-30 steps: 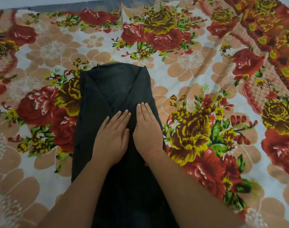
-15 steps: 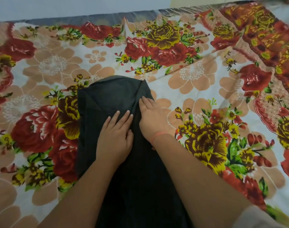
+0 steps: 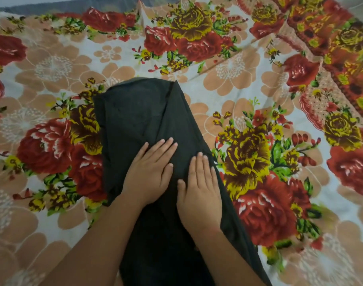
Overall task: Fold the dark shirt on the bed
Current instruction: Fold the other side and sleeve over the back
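Nearest to me, two bare forearms (image 3: 98, 234) enter from the bottom edge, one on each side of the shirt (image 3: 139, 112). The shirt lies on the bed (image 3: 238, 71) as a long, narrow strip that runs from under the arms straight away from the camera.

The left hand (image 3: 150, 174) lies flat on the middle of the strip, its fingers (image 3: 164, 146) straight, slightly spread and angled to the right. The right hand (image 3: 201, 193) lies flat just beside it, fingers (image 3: 199, 164) straight and together, pointing away. Neither hand grips anything; both palms press down on the cloth. I read this as smoothing and pinning: the sides look already turned in toward the centre, and flat palms hold those flaps so they do not spring open.

The left fingertips end near where the slanted edges of the turned-in cloth meet. The right fingertips sit just inside the strip's right edge, with a small pucker beside them. Beyond both sets of fingertips the far part of the shirt lies untouched, ending in a rounded top.

I judge the lengthwise folds done and the crosswise fold not yet made. Past the shirt, the flowered bed stretches to a grey band (image 3: 52, 7) at the far edge.
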